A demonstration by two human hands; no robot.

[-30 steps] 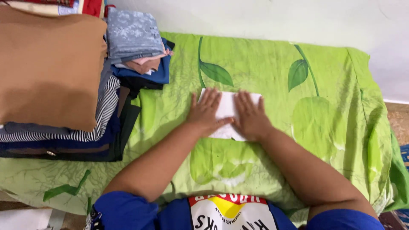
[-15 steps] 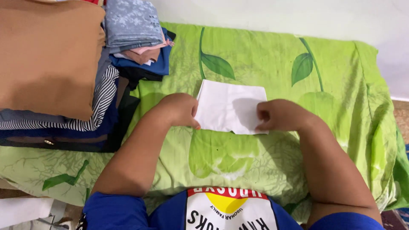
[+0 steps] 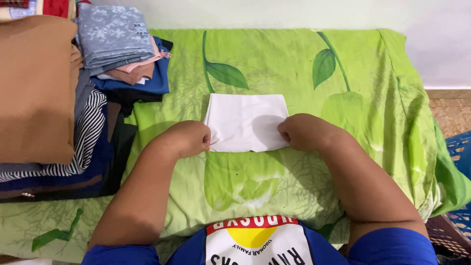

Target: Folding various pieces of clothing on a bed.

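A folded white cloth (image 3: 247, 121) lies flat on the green leaf-print sheet (image 3: 274, 64) in the middle of the view. My left hand (image 3: 189, 139) pinches the cloth's near left corner. At the near right corner my right hand (image 3: 300, 131) grips the edge the same way. Both hands are curled into loose fists with the fingers tucked under the cloth's near edge.
Stacks of folded clothes stand at the left: a brown piece (image 3: 34, 88) on top of striped and dark ones (image 3: 86, 142), and a grey patterned pile (image 3: 115, 37) over pink and blue items. A blue basket (image 3: 458, 152) sits on the floor at right.
My hands lay flat on top of the cloth a second ago. They slid down to its near corners and closed on them.
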